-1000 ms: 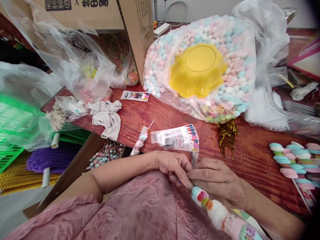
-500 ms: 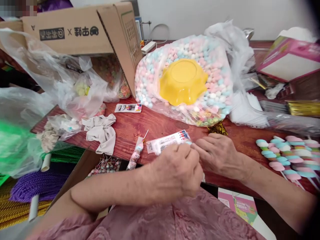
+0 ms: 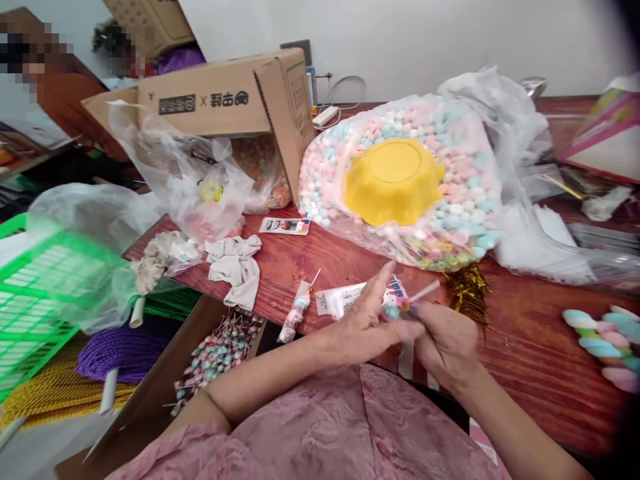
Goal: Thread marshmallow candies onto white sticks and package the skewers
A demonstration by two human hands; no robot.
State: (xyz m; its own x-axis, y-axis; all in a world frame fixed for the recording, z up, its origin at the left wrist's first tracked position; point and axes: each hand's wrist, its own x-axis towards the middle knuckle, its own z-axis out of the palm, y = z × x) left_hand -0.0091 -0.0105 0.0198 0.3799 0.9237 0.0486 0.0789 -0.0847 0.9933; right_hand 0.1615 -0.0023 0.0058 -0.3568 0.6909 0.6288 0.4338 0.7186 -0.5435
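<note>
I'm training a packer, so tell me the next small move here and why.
Probably close the left hand around the candy: that hand is open beside it, while the right hand is clenched close by. Steadying the candy seems sensible, though blur hides exactly what the right hand grips.

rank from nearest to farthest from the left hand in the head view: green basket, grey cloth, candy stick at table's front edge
From the left hand:
1. Candy stick: just left, at the front edge of the table
2. Grey cloth: farther left
3. Green basket: far left, off the table
</note>
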